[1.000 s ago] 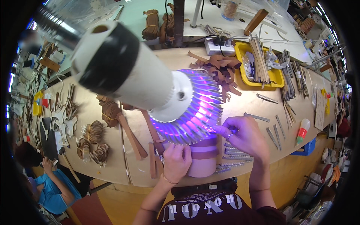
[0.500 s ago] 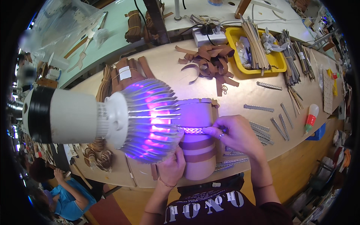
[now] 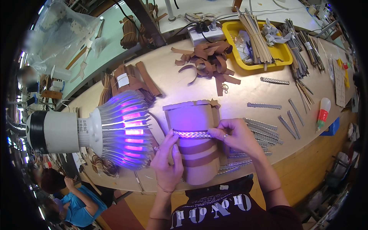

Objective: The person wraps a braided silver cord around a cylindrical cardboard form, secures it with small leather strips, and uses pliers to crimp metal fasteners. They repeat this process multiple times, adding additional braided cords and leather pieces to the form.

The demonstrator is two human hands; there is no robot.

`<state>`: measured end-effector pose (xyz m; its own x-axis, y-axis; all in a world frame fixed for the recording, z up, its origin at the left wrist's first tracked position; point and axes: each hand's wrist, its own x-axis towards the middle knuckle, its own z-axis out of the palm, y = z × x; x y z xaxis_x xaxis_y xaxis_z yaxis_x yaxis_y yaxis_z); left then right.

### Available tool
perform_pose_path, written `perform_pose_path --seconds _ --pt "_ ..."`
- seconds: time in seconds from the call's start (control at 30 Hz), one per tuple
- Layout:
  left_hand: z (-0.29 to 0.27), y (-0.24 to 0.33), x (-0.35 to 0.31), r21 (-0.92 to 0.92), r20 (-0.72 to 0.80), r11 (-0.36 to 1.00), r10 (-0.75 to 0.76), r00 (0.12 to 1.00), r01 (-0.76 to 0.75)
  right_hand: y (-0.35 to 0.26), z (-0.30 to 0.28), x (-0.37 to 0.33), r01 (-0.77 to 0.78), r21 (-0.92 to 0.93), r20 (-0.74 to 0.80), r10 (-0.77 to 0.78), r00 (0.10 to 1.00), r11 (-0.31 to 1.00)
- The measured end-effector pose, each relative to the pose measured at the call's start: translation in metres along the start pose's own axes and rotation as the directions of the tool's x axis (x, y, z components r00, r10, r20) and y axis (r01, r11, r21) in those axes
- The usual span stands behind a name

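Observation:
A silvery braided strip (image 3: 193, 134) lies across a rounded tan form (image 3: 190, 115) in front of me, lit violet. The fingertips of my left hand (image 3: 167, 161) are closed on the strip's left end. At its right end, my right hand (image 3: 239, 136), with a ring on one finger, pinches the strip between thumb and finger. Below the strip, brown flat bands (image 3: 197, 149) cross the form. Just left of the form, a large finned lamp (image 3: 126, 132) glows purple.
Several grey braided strips (image 3: 262, 132) lie to the right, near a glue bottle (image 3: 323, 111). Farther back are brown strip scraps (image 3: 211, 61), a yellow tray (image 3: 283, 61) and a white power strip (image 3: 207, 35). Brown strip bundles (image 3: 128, 82) lie behind the lamp. A person in blue (image 3: 82, 205) is at lower left.
The lamp now appears farther left, uncovering my left hand and the strip's left end. The view has shifted slightly. My right hand keeps its pinch on the strip.

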<state>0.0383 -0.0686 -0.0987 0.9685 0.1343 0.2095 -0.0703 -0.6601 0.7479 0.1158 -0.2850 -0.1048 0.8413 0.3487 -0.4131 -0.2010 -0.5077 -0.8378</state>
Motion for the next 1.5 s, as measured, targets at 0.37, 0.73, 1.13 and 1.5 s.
perform_pose_path --seconds 0.37,0.73,1.13,1.5 --pt "-0.007 0.011 -0.011 0.11 -0.088 0.994 0.037 0.995 -0.027 -0.005 0.012 0.001 0.043 0.448 0.091 -0.093 0.992 0.893" --pt "-0.013 0.021 -0.007 0.108 0.298 0.988 0.072 0.952 -0.108 -0.01 0.022 0.003 0.197 0.332 -0.059 -0.188 0.98 0.922" --pt "-0.004 0.025 -0.009 0.181 0.266 0.976 0.066 0.962 -0.117 -0.058 -0.006 -0.001 0.34 -0.121 0.022 -0.34 0.94 0.933" --pt "-0.003 0.026 -0.007 0.157 0.278 0.981 0.063 0.959 -0.11 -0.043 -0.01 0.0 0.284 -0.156 0.014 -0.286 0.958 0.946"
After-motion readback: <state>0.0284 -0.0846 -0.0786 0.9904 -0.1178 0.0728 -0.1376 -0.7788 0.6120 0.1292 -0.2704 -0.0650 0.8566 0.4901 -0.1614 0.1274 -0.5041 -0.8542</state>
